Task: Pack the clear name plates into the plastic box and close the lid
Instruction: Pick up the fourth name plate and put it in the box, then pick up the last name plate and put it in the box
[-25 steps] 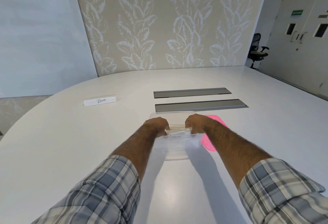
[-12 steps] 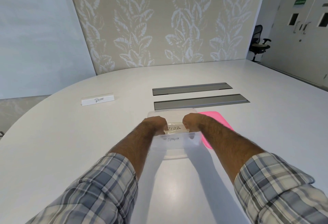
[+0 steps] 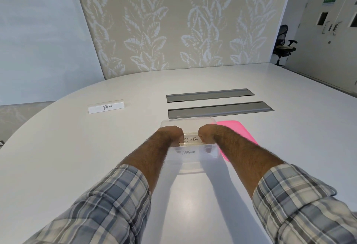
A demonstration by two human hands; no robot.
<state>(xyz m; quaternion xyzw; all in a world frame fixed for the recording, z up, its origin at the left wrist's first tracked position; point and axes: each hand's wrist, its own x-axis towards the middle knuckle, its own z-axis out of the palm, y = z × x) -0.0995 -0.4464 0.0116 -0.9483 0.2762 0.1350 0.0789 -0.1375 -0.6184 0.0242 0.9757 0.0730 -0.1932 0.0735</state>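
A clear plastic box (image 3: 188,121) stands open on the white table in front of me. Both hands reach down into it. My left hand (image 3: 170,133) and my right hand (image 3: 207,132) each grip one end of a clear name plate marked ZEBRA (image 3: 190,139), held inside the box. A plate marked PENGUIN (image 3: 188,152) shows through the box's near wall, below the ZEBRA one. Another name plate marked BEAR (image 3: 106,106) stands alone on the table to the far left. The pink lid (image 3: 234,130) lies flat just right of the box.
Two grey cable hatches (image 3: 210,95) (image 3: 220,109) are set flush in the white table (image 3: 77,156) just behind the box. A patterned wall panel rises beyond the table's curved far edge. An office chair (image 3: 284,47) stands near the doors at the far right.
The ZEBRA plate has turned between my hands so its label now faces me, and it sits lower in the box. The view has tilted down slightly.
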